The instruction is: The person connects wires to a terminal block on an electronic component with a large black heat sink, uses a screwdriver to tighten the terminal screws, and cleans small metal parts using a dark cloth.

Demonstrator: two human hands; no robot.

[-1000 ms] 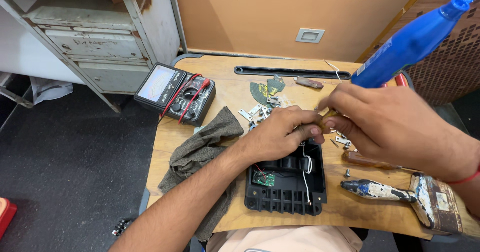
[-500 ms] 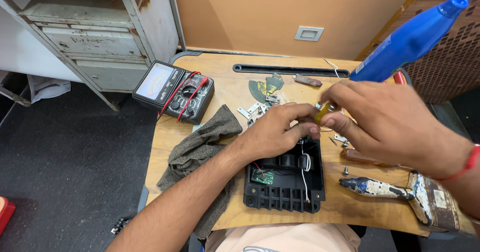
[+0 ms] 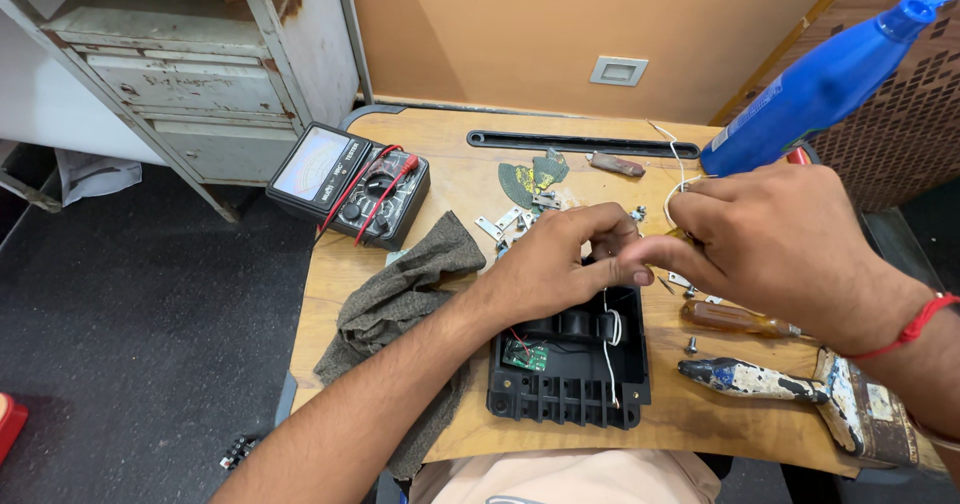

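A black plastic casing (image 3: 570, 369) with a small green circuit board and white wires lies open at the near edge of the wooden table (image 3: 460, 179). My left hand (image 3: 555, 259) rests on the casing's far edge, fingers bent and pinching something small. My right hand (image 3: 770, 239) meets it fingertip to fingertip just above the casing, holding a thin white wire (image 3: 678, 169) and a small yellowish part. What sits between the fingertips is mostly hidden.
A black analogue multimeter (image 3: 350, 182) with red leads sits at the far left, a grey cloth (image 3: 400, 309) beside the casing. A blue plastic bottle (image 3: 825, 79) stands far right. A brown-handled screwdriver (image 3: 735, 317), a paint-stained tool (image 3: 760, 379), loose screws and metal brackets (image 3: 505, 222) lie around.
Both hands stay pinched together over the casing; they have shifted only slightly, and the view has moved a little.
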